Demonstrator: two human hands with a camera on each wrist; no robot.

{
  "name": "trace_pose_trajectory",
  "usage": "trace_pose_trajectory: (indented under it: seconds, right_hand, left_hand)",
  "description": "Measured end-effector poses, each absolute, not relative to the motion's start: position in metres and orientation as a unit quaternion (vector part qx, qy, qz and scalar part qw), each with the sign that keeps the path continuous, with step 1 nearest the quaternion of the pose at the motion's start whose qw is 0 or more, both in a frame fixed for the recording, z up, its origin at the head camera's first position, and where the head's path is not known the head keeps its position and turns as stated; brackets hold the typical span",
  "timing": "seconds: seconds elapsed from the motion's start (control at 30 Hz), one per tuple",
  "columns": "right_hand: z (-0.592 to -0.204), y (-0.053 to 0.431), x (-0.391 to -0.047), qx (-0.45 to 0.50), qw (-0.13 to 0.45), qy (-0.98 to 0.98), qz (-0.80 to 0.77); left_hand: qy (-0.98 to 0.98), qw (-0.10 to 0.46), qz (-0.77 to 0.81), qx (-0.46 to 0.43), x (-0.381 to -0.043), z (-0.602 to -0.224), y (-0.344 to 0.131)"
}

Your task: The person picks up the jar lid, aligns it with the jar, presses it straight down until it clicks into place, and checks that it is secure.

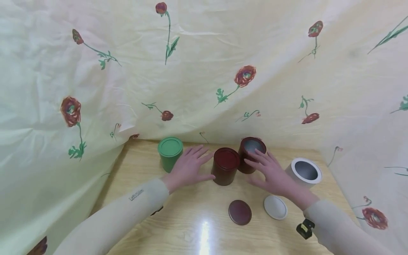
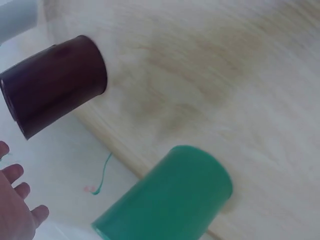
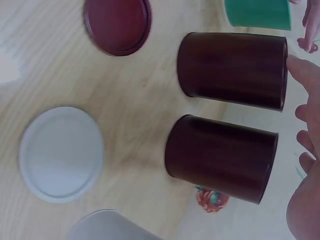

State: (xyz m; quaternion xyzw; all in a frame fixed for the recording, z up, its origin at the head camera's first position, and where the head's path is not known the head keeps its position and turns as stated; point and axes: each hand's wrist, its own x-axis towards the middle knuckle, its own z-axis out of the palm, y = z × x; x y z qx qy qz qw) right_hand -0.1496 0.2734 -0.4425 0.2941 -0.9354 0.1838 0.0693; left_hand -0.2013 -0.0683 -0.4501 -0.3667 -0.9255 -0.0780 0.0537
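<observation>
Between my two hands stands a dark red canister with its top covered. Just behind it, to the right, is another dark red canister, open, its grey inside showing. My left hand reaches over the table with fingers spread, its thumb tip near the covered red canister. A green lidded canister stands beside that hand, to the left. Over the right side, my right hand hovers with loosely spread fingers beside the open red canister. In the right wrist view its fingers are close to the red canisters' top rims; contact is unclear.
An open white canister stands at the right. A dark red lid and a white lid lie flat on the wooden table nearer me. Flowered cloth hangs behind and along both sides.
</observation>
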Motion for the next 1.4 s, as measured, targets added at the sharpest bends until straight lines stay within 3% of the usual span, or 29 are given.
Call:
trace_pose_trajectory:
  seconds: [0.37,0.6,1.07,1.4]
  right_hand:
    - [-0.471,0.282,-0.133,0.298,0.066,-0.932,0.197]
    - [-0.495,0.291,-0.125,0.315,0.101,-0.923,0.198]
    - [-0.533,0.295,-0.109,0.332,0.106,-0.916,0.202]
    - [-0.54,0.293,-0.099,0.331,0.075,-0.919,0.2]
  left_hand:
    - [-0.933,0.014,-0.099,-0.346,-0.181,-0.489,-0.078]
    - [-0.931,0.009,-0.118,-0.346,-0.165,-0.506,-0.078]
    - [-0.931,0.01,-0.089,-0.353,-0.142,-0.535,-0.061]
    - [-0.936,-0.01,-0.114,-0.334,-0.131,-0.556,-0.048]
